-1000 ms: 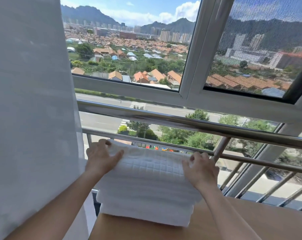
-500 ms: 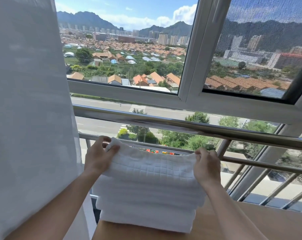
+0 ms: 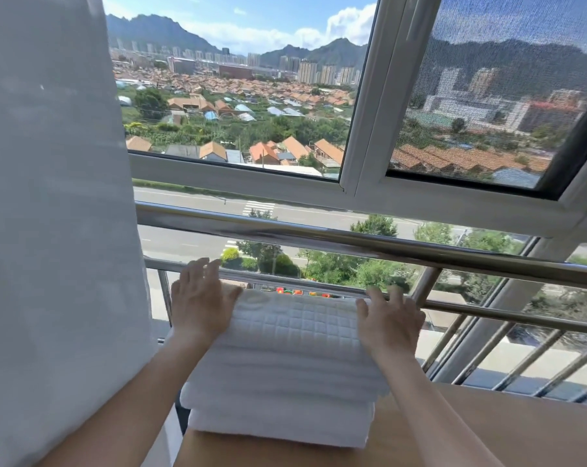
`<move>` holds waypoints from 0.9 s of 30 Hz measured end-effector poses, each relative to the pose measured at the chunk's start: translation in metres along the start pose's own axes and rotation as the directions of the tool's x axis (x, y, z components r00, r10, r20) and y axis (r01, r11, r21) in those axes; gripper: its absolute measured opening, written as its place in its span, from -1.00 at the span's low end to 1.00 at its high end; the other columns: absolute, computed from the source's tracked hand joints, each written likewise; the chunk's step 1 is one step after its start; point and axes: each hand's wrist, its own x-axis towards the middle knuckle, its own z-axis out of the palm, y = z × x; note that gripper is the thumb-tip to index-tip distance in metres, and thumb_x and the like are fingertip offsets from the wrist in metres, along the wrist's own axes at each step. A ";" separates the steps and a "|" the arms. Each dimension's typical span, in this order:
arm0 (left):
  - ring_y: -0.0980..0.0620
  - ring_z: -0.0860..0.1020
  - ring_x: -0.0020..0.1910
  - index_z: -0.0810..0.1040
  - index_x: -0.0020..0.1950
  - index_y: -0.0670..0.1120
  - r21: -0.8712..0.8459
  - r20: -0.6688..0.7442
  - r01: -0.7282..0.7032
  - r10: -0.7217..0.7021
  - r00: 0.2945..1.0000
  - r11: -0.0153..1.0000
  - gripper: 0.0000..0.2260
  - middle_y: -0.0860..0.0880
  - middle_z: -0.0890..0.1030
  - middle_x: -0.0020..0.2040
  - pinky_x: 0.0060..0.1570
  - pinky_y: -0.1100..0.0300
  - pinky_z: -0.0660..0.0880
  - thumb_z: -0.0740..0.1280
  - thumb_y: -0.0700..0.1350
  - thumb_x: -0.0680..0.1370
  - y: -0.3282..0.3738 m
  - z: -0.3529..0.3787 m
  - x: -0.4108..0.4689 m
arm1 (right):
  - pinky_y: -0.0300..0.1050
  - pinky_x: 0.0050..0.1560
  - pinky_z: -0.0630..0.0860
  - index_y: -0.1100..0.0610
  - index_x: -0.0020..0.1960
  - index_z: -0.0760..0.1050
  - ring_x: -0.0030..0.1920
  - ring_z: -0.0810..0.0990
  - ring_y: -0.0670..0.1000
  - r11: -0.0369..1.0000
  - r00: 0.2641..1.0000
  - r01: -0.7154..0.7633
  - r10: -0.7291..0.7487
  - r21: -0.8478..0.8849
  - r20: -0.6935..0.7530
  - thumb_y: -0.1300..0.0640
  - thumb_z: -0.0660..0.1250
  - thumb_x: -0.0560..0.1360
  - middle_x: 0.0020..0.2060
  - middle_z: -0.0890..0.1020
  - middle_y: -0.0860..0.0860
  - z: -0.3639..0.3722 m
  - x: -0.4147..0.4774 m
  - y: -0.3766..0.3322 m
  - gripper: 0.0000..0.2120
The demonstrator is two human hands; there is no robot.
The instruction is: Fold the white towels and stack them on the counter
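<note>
A stack of folded white towels (image 3: 285, 369) sits on the wooden counter (image 3: 494, 433) at 6 o'clock in the view. The left hand (image 3: 201, 306) rests against the top towel's edge at 9 o'clock of the stack and the right hand (image 3: 390, 320) at 3 o'clock. Both have straight, spread fingers gripping nothing. A white curtain (image 3: 49, 230) hangs at 9 o'clock, and a metal rail (image 3: 352, 242) crosses the window at 12 o'clock.

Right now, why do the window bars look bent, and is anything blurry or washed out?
Head view: the wide lens bows the steel rail and slants the window frame. Head view: daylight washes out the curtain and the towels. Head view: the left hand looks softly smeared; the mesh pane is dimmer, grainy.
</note>
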 end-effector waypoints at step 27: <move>-0.09 0.09 0.58 0.21 0.56 0.21 0.172 0.383 -0.122 0.048 0.922 0.978 -0.38 -0.01 0.25 0.59 0.52 -0.05 0.03 -0.10 0.40 0.55 0.021 -0.022 -0.050 | 0.09 0.48 0.20 0.00 0.53 0.24 0.52 0.20 0.10 0.973 0.918 0.190 -0.224 0.134 0.327 -0.23 -0.09 0.64 0.51 0.31 0.04 -0.030 -0.037 0.017 -0.45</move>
